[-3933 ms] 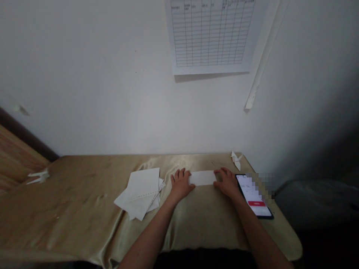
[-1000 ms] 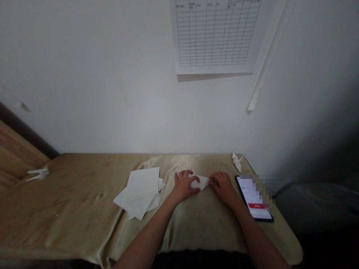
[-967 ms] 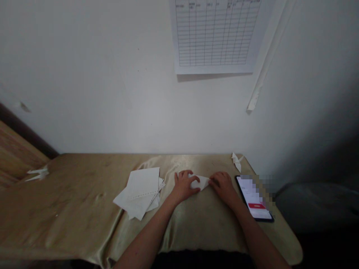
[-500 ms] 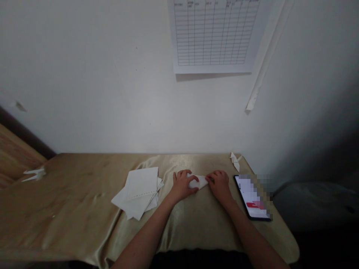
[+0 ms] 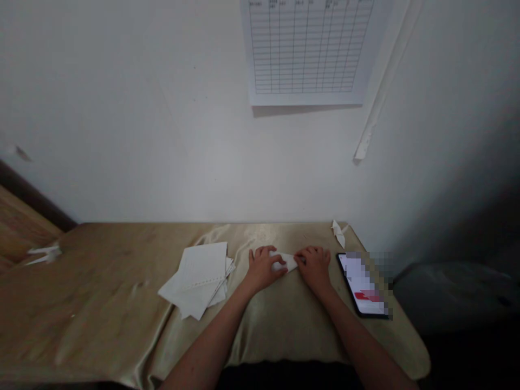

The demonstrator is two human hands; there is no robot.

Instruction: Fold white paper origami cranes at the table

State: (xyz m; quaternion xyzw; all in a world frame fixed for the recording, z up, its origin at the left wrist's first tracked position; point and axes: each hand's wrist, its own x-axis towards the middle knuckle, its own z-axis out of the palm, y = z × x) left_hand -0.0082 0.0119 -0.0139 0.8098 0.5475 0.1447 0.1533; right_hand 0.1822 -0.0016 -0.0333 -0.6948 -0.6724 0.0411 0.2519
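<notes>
A small folded piece of white paper (image 5: 291,262) lies on the gold satin tablecloth between my hands, narrowing toward the right. My left hand (image 5: 261,268) curls over its left part, with thumb and forefinger bent round it against the cloth. At the pointed right end, the fingers of my right hand (image 5: 316,266) are closed on the paper's tip. My hands cover parts of the paper, so its full shape is hidden.
Loose white sheets (image 5: 203,271) are stacked to the left. On the right lies a phone (image 5: 363,298) with a lit, partly pixelated screen; behind it sits a folded paper figure (image 5: 338,234). Another white paper figure (image 5: 46,253) is far left. The wall (image 5: 162,135) borders the table's back.
My right hand has shifted slightly left along the paper, closer to my left hand. The whole view has moved a little. My left hand keeps its grip.
</notes>
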